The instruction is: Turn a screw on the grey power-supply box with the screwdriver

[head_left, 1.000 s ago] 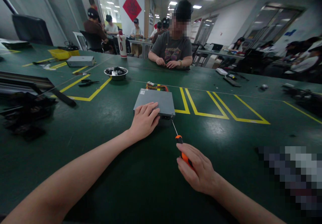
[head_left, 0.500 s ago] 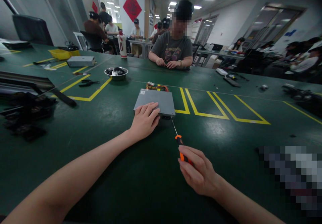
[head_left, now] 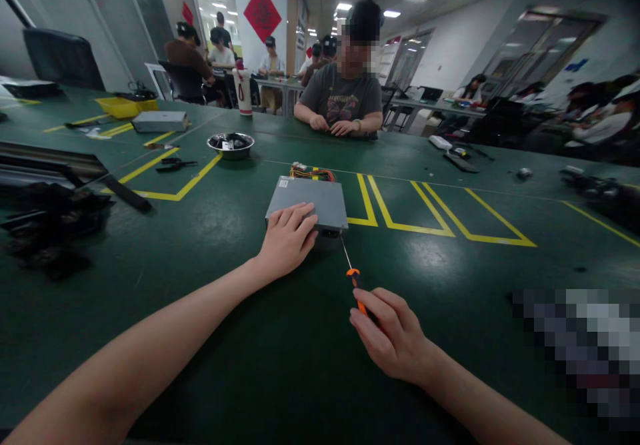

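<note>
A grey metal power supply unit [head_left: 327, 200] lies on the green table in front of me, with coloured cables [head_left: 320, 173] behind its far edge. My left hand [head_left: 287, 235] holds it at its near left part, fingers over the top and the thumb by the near side. My right hand [head_left: 393, 328] grips an orange and black screwdriver [head_left: 354, 280] between thumb and fingers. The screwdriver's thin shaft points up at the unit's near right corner; its tip appears to touch there, though exactly where is too small to tell.
Yellow tape [head_left: 415, 232] marks boxes on the tabletop. A metal bowl [head_left: 231, 154] of small parts stands beyond my left hand. Dark parts [head_left: 45, 225] are heaped at the left. Farther back are another grey box [head_left: 160, 122] and a yellow tray [head_left: 125, 107]. A person [head_left: 345, 92] sits opposite.
My right hand has turned and shifted slightly up and left with the screwdriver handle. The left hand and the power supply unit have stayed in place.
</note>
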`<state>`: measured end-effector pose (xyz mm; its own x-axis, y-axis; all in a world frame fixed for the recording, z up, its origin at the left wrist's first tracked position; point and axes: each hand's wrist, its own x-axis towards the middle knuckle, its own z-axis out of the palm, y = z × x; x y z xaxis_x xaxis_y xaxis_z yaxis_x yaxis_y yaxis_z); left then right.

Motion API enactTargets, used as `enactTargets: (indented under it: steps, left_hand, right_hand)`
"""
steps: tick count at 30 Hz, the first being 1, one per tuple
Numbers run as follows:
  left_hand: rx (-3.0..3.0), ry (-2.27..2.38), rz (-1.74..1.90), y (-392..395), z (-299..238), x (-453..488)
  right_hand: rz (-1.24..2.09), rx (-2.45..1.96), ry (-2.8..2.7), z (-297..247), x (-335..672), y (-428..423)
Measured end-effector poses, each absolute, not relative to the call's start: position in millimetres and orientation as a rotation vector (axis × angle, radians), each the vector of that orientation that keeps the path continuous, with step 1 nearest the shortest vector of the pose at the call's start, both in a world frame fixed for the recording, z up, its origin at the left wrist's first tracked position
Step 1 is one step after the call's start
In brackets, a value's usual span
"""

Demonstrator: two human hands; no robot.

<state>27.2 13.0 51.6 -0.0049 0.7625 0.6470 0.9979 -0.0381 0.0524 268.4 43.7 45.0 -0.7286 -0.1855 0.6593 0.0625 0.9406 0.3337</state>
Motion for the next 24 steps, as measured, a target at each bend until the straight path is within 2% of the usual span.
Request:
enactTargets:
  steps: [7, 16, 24]
  left_hand:
    - [-1.849, -1.811, -0.744, 12.9, 51.9, 27.2]
    - [-1.849, -1.813, -0.744, 12.7, 51.6, 26.9]
    - [-1.852, -1.815, -0.726, 12.8, 51.4, 27.0]
  right_hand:
    - [-0.342, -0.029, -2.284, 53.1, 262.0, 41.7]
    - [-0.237, 0.082, -2.391, 46.9, 267.9, 43.9]
    - [-0.352, 0.005, -2.298, 54.6, 260.4, 41.4]
